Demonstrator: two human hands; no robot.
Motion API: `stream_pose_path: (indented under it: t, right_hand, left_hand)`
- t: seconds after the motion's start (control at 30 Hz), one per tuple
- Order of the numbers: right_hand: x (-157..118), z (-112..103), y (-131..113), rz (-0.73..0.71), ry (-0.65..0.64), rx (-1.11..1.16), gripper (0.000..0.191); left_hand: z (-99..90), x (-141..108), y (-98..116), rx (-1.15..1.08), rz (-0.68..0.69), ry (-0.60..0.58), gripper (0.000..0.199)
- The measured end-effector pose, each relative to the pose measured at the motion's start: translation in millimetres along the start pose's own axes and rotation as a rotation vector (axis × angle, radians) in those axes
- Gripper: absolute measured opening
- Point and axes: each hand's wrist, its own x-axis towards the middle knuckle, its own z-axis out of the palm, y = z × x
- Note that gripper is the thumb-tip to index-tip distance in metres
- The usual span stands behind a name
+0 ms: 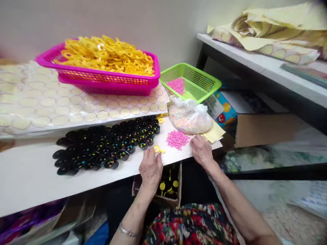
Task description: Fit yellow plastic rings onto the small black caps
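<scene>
My left hand (pixel 151 167) rests on the white table's front edge (pixel 38 177), fingertips beside a yellow ring (pixel 156 148) and close to a crowd of black round cups (pixel 107 144) with coloured bits inside. My right hand (pixel 201 149) lies near the table's right corner, fingers touching the surface beside a small pile of pink beads (pixel 177 139). Neither hand clearly grips anything. Just behind the pile lies a clear bag of mixed pastel beads (pixel 189 117).
A pink basket (pixel 102 80) heaped with yellow rings sits on sheets of round stickers (pixel 63 105). A green basket (pixel 190 81) holds pink beads. A cardboard box (pixel 168 187) with yellow pieces stands under the table. Shelves with paper and boxes (pixel 268 64) fill the right.
</scene>
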Motion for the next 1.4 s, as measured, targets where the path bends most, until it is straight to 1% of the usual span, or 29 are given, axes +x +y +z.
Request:
stream_pose_path:
  t: [0.07,0.13,0.23,0.33,0.43,0.53,0.63,0.7,0.8,0.93,1.03,1.13,1.23,1.3,1.37,1.4]
  right_hand:
    - [-2.9,0.7,1.0,-0.016,-0.059,0.036,0.019]
    - [-4.1,0.9,2.1,-0.008,-0.11,0.076,0.016]
    - [-2.0,0.0,3.5,0.056,-0.174,0.143,0.016]
    - [2.4,-1.6,3.2,0.151,-0.167,0.226,0.017]
    - [5.4,-2.2,2.3,0.207,-0.135,0.308,0.018]
    - [5.5,-0.2,4.7,0.191,-0.086,0.388,0.019]
    - [3.6,3.6,10.7,0.117,-0.026,0.445,0.021]
    - [2.0,6.2,14.0,0.071,-0.007,0.457,0.019]
    - [0.3,8.9,13.9,0.047,-0.004,0.409,0.014]
    - [-2.1,11.0,6.4,0.046,0.013,0.283,0.018]
    - [-5.7,14.1,3.2,0.03,0.038,0.228,0.018]
    - [-8.7,18.3,5.3,0.022,0.072,0.244,0.016]
    - [-9.8,16.7,4.6,0.002,0.14,0.36,0.013]
    - [-10.1,9.4,-3.3,-0.026,0.189,0.51,0.012]
    - [-10.3,-1.4,-19.1,-0.067,0.206,0.692,0.012]
    - [-10.1,-6.7,-29.2,-0.103,0.187,0.778,0.011]
  left_hand:
    - [1.0,-2.1,2.6,-0.061,0.039,0.036,0.021]
    - [0.9,-4.4,2.8,-0.099,0.073,0.1,0.019]
    - [-2.6,-7.0,-3.4,-0.12,0.117,0.249,0.018]
    - [-8.4,-4.6,-14.6,-0.076,0.056,0.35,0.019]
    - [-10.8,4.3,-23.7,-0.075,-0.02,0.373,0.022]
    - [-6.9,14.7,-27.1,-0.097,-0.049,0.377,0.026]
    - [-0.7,21.0,-26.1,-0.097,-0.07,0.359,0.03]
    - [2.2,22.8,-25.2,-0.068,-0.08,0.337,0.032]
    - [4.4,24.1,-24.9,0.009,-0.121,0.286,0.035]
    - [5.9,25.7,-24.4,0.084,-0.176,0.216,0.034]
    - [6.8,27.0,-23.9,0.048,-0.19,0.193,0.028]
    - [5.2,27.4,-24.7,-0.055,-0.196,0.215,0.022]
    - [-1.5,22.9,-25.7,-0.138,-0.197,0.265,0.021]
    - [-7.2,15.4,-25.4,-0.201,-0.183,0.268,0.02]
    - [-11.5,5.8,-24.1,-0.306,-0.151,0.208,0.021]
    - [-12.6,1.0,-23.1,-0.361,-0.132,0.16,0.021]
